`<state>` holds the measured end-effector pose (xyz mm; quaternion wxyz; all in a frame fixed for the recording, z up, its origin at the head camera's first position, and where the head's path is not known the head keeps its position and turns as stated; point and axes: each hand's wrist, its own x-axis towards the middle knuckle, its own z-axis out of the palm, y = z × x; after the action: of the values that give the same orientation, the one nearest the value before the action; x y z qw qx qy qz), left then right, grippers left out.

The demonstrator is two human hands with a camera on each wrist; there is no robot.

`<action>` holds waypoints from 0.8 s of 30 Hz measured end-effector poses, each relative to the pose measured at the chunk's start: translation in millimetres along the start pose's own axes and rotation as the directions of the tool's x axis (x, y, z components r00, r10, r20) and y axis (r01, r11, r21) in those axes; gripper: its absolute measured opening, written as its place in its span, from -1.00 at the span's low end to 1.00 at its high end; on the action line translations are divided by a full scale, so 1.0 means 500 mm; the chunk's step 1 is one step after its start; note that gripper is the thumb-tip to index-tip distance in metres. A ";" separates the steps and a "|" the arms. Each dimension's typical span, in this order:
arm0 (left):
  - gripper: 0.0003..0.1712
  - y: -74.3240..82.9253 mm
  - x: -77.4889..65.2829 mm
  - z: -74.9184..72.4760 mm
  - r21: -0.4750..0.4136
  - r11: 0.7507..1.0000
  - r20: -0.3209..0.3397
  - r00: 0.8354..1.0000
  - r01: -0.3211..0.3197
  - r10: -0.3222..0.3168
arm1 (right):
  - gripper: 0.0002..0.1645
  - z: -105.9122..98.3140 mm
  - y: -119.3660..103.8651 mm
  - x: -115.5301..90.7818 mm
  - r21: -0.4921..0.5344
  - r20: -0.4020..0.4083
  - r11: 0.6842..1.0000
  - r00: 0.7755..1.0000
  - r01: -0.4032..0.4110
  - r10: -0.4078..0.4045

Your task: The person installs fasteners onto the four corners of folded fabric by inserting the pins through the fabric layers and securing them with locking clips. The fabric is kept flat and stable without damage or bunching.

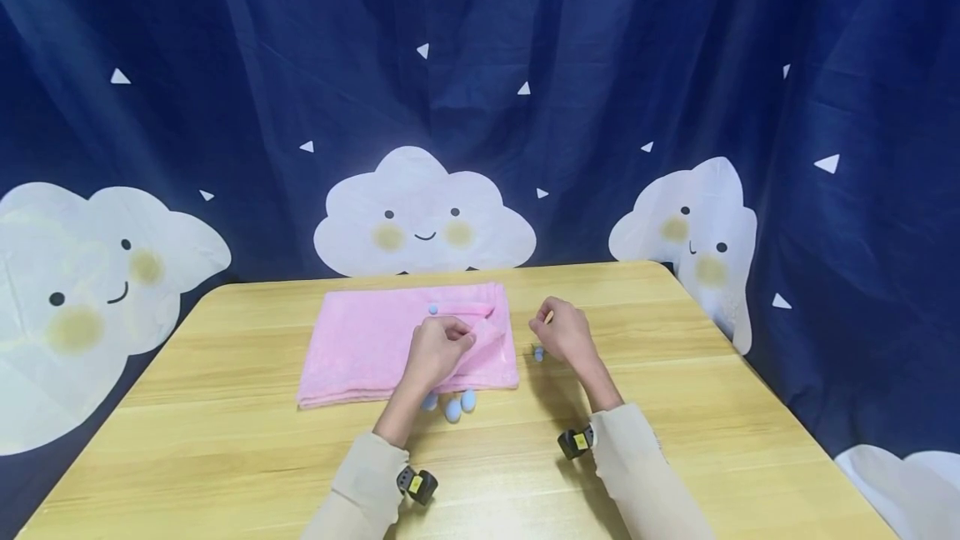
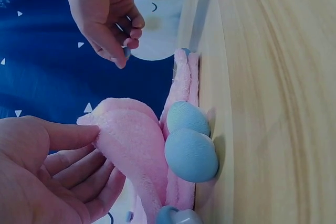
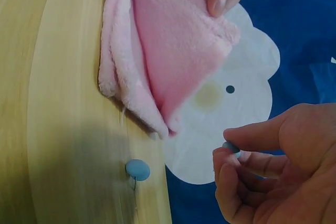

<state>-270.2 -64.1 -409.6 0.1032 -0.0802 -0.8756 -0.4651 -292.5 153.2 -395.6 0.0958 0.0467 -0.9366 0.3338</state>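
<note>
Bright, even light; soft shadows; wrist close-ups slightly blurred.

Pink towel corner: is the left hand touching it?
Touching. The left wrist view shows the left hand pinching the lifted corner of the pink towel between thumb and fingers.

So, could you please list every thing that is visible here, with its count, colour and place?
towel: 1, pink, folded flat on the table, right corner lifted
blue pins: 3 egg-shaped heads, light blue, on the table at the towel's near edge
pin on towel: 1, light blue, near the towel's far edge
loose pin: 1, light blue, on the table right of the towel
held pin: 1, light blue, pinched in the right hand
table: 1, light wood
curtain: 1, dark blue with white clouds and triangles, behind the table
wrist cameras: 2, black, one on each wrist
left hand: pinches the towel's lifted corner
right hand: above the table, right of the towel
</note>
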 end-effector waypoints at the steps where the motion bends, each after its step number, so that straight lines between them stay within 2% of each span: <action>1: -0.96 0.000 0.000 0.000 0.001 1.000 0.000 1.000 0.000 0.000 | -0.82 0.000 -0.001 0.000 0.008 0.005 1.000 1.000 -0.008 0.008; 5: -0.96 0.000 0.001 0.001 -0.001 1.000 -0.002 1.000 -0.003 0.003 | -0.80 0.003 -0.008 0.001 0.078 0.054 0.996 0.998 -0.049 0.045; 8: -0.96 0.001 0.001 0.000 0.000 1.000 -0.002 1.000 -0.008 0.008 | -0.86 0.009 -0.014 0.000 0.179 0.100 0.982 0.994 -0.057 0.039; 11: -0.96 0.001 0.000 0.000 0.001 1.000 -0.002 1.000 -0.009 0.009 | -0.92 0.016 -0.022 -0.003 0.311 0.140 0.948 0.990 -0.065 0.021; 16: -0.96 0.000 0.002 0.001 0.010 1.000 -0.011 1.000 -0.020 0.020 | -0.89 0.027 -0.037 -0.008 0.486 0.235 0.868 0.972 -0.106 -0.013; 20: -0.96 0.002 0.003 0.000 0.006 1.000 -0.018 1.000 -0.019 0.019 | -0.86 0.035 -0.047 -0.013 0.528 0.298 0.839 0.954 -0.134 -0.035; 24: -0.96 0.002 0.002 0.000 -0.002 1.000 -0.019 1.000 -0.021 0.021 | -0.85 0.046 -0.048 -0.014 0.522 0.331 0.840 0.943 -0.147 -0.041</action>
<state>-271.1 -63.6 -408.1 0.1164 -0.0849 -0.8732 -0.4655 -285.3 120.5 -399.7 -0.0883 0.1005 -0.8083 0.5734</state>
